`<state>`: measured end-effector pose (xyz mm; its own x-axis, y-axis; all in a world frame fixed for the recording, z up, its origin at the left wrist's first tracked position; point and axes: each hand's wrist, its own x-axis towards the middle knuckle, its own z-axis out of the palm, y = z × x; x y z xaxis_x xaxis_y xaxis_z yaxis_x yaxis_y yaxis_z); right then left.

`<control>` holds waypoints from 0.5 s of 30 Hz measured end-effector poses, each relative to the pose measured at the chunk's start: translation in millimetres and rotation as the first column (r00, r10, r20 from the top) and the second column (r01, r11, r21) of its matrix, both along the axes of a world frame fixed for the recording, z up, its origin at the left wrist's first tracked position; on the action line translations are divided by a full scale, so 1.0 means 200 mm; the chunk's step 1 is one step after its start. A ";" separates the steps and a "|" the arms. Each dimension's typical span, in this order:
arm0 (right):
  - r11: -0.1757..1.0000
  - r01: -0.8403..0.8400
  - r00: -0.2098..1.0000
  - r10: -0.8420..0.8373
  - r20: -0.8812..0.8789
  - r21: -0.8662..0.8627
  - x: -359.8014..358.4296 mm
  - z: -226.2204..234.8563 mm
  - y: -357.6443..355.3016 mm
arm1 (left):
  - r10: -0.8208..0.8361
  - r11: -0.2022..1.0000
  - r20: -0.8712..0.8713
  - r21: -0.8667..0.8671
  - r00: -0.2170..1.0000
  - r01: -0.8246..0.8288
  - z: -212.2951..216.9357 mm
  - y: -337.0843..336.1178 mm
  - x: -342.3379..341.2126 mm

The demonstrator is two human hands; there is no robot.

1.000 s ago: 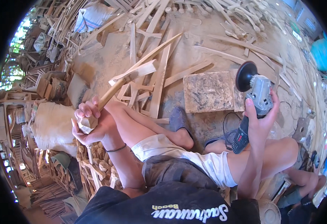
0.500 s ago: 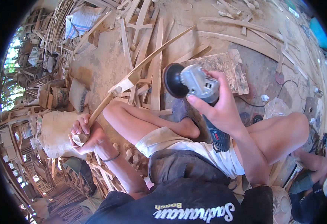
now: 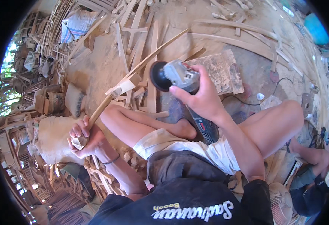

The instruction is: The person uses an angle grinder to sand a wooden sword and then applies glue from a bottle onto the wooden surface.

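My left hand (image 3: 93, 139) is closed round the grip of a wooden sword (image 3: 154, 57), just above its faceted pommel (image 3: 79, 142). The sword slants up and to the right, its pale crossguard (image 3: 128, 84) above my left knee and its thin blade pointing away from me. My right hand (image 3: 204, 95) grips an angle grinder (image 3: 182, 77) by its grey head, its dark body hanging down toward my lap. A round black disc (image 3: 158, 76) on the grinder faces the sword, with a gap between them. Whether the disc spins, I cannot tell.
Several wooden pieces (image 3: 136, 32) and long curved strips (image 3: 235, 40) lie on the dusty floor ahead. A worn board (image 3: 219, 71) is beyond the grinder, with a black cord (image 3: 243, 102) near it. Another person's leg (image 3: 314, 159) shows at the lower right.
My right hand has brought the grinder leftward, nearer to the sword. The left hand keeps its grip with little movement. The whole view has shifted slightly.
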<state>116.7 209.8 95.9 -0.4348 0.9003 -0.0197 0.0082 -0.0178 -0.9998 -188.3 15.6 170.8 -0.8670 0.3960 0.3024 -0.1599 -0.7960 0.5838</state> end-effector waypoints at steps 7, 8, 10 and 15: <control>0.975 0.147 0.989 -0.141 0.049 -0.165 0.21 0.03 0.04 | -0.058 0.989 -0.053 0.130 0.997 0.065 0.12 0.24 0.08; 0.977 0.167 0.986 -0.163 0.046 -0.131 0.22 0.04 0.05 | -0.061 0.992 -0.113 0.107 0.992 0.073 0.13 0.26 0.12; 0.956 0.174 0.983 -0.182 -0.010 -0.238 0.26 0.17 0.03 | -0.074 0.994 -0.220 0.061 0.973 0.090 0.13 0.36 0.28; 0.872 0.281 0.928 -0.353 0.117 0.400 0.30 0.20 -0.02 | -0.055 0.997 -0.493 -0.072 0.868 0.022 0.09 0.55 0.68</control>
<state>177.0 205.3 136.3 -0.1457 0.9454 0.2915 0.2454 0.3200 -0.9151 -52.5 124.7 189.6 -0.5942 0.4578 0.6613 0.1330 -0.7550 0.6421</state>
